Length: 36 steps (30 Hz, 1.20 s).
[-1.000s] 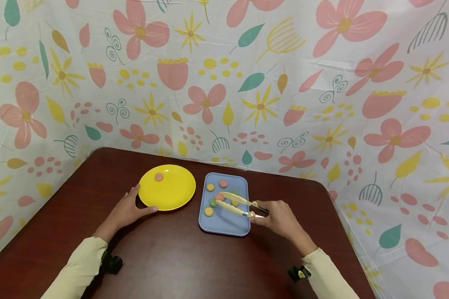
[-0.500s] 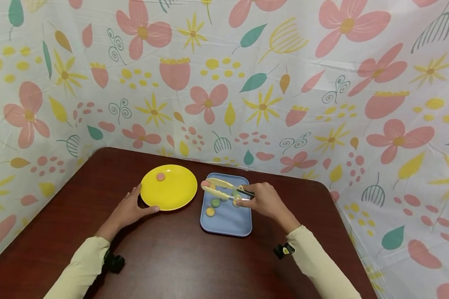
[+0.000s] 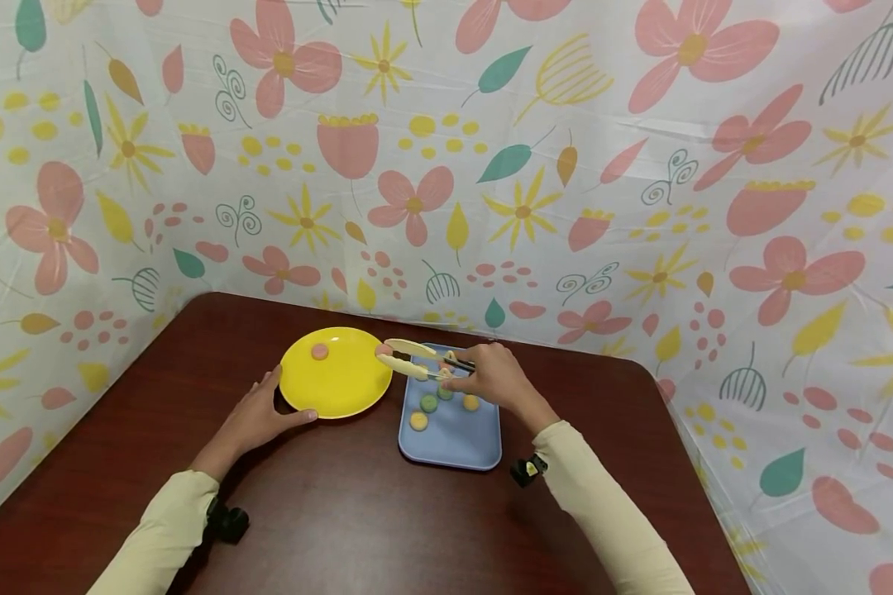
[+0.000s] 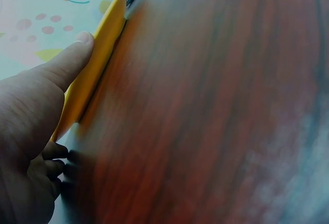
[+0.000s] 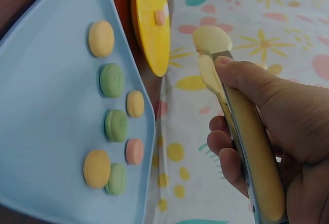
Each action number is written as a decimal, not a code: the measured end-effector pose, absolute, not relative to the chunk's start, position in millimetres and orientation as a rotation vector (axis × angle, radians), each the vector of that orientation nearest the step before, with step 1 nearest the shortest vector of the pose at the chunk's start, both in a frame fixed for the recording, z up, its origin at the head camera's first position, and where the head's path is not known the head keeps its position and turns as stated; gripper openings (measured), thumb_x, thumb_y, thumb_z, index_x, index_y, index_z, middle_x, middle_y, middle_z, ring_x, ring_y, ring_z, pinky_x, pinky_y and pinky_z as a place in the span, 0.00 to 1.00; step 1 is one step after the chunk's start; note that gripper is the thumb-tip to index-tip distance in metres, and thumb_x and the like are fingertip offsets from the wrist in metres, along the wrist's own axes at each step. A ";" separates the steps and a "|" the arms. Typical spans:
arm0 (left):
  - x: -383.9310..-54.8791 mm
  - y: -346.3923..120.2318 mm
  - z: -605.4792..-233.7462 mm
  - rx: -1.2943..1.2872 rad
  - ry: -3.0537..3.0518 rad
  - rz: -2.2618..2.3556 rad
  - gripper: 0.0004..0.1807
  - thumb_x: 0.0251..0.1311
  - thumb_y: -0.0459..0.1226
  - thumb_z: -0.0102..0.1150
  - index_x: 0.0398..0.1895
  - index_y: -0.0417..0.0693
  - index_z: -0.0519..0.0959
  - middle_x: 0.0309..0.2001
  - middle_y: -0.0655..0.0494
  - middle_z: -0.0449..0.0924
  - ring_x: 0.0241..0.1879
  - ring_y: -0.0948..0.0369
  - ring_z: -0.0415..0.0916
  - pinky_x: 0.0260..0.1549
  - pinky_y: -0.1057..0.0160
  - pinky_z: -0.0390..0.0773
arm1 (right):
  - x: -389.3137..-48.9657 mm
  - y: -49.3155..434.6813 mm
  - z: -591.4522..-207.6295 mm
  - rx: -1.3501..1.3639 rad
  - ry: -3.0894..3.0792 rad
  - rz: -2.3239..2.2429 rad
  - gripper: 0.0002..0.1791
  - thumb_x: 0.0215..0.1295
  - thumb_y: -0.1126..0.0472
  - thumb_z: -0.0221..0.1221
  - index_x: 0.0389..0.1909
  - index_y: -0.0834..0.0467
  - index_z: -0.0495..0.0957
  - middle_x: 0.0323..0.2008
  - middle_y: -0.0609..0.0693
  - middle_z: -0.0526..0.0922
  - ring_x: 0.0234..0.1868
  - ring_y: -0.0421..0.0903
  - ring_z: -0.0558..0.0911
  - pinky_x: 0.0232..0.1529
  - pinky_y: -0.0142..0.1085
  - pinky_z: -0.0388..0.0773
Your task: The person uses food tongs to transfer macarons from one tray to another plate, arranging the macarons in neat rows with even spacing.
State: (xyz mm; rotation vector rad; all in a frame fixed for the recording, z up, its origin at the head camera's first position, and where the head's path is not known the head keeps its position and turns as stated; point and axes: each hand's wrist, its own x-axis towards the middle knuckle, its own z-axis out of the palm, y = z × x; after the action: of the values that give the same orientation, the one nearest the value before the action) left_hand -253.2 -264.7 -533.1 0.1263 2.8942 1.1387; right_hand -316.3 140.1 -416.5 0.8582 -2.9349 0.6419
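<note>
In the head view, my right hand (image 3: pixel 491 376) grips cream-tipped tongs (image 3: pixel 415 349). Their tips pinch a pink macaron (image 3: pixel 383 350) over the gap between the blue tray (image 3: pixel 454 445) and the yellow plate (image 3: pixel 335 387), right at the plate's right rim. My left hand (image 3: pixel 256 421) rests against the plate's near-left rim, thumb and fingers spread along the edge. The left wrist view shows the thumb (image 4: pixel 77 57) lying on the rim. One pink macaron (image 3: pixel 319 352) sits on the plate near its far edge. The right wrist view shows fingers wrapped round the tongs' handle.
Several yellow, green and pink macarons lie on the tray, among them a green macaron (image 5: pixel 116 125) and a yellow macaron (image 5: pixel 101 38). Tray and plate stand side by side on a dark wooden table (image 3: pixel 342 521). A flower-patterned sheet (image 3: pixel 417 165) hangs behind.
My right hand has lifted the pink macaron from the tray with the tongs and carried it left to the plate's edge. The left hand has stayed at the plate.
</note>
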 end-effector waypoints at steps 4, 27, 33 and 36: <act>-253.2 -264.6 -533.2 0.132 2.893 1.146 0.71 0.52 0.67 0.70 0.84 0.44 0.37 0.79 0.30 0.46 0.76 0.27 0.41 0.68 0.23 0.49 | -323.3 130.6 -418.6 0.849 -2.943 0.639 0.34 0.58 0.44 0.74 0.61 0.59 0.82 0.11 0.44 0.73 0.10 0.38 0.54 0.17 0.32 0.56; -254.8 -266.3 -535.4 0.118 2.882 1.148 0.70 0.52 0.68 0.69 0.84 0.47 0.36 0.80 0.32 0.46 0.77 0.29 0.39 0.69 0.24 0.48 | -355.7 76.2 -439.4 0.787 -3.041 0.727 0.36 0.60 0.42 0.72 0.65 0.56 0.79 0.19 0.50 0.80 0.12 0.41 0.55 0.19 0.33 0.58; -254.2 -265.4 -533.8 0.134 2.889 1.160 0.70 0.52 0.67 0.70 0.84 0.48 0.37 0.80 0.33 0.48 0.77 0.29 0.40 0.69 0.25 0.47 | -359.1 65.7 -447.5 0.786 -3.054 0.759 0.34 0.60 0.44 0.72 0.64 0.55 0.80 0.17 0.46 0.77 0.13 0.40 0.60 0.19 0.32 0.60; -253.4 -264.5 -533.2 0.141 2.892 1.164 0.69 0.52 0.66 0.70 0.84 0.47 0.38 0.80 0.33 0.48 0.77 0.29 0.40 0.70 0.25 0.47 | -360.1 61.7 -451.8 0.782 -3.056 0.744 0.34 0.60 0.44 0.72 0.64 0.55 0.80 0.17 0.48 0.76 0.13 0.40 0.59 0.18 0.32 0.58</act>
State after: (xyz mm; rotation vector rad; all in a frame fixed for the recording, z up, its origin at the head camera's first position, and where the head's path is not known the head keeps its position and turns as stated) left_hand -253.4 -264.5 -533.2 0.1407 2.8916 1.1643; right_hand -360.1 61.7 -451.8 0.7824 -3.0558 0.7445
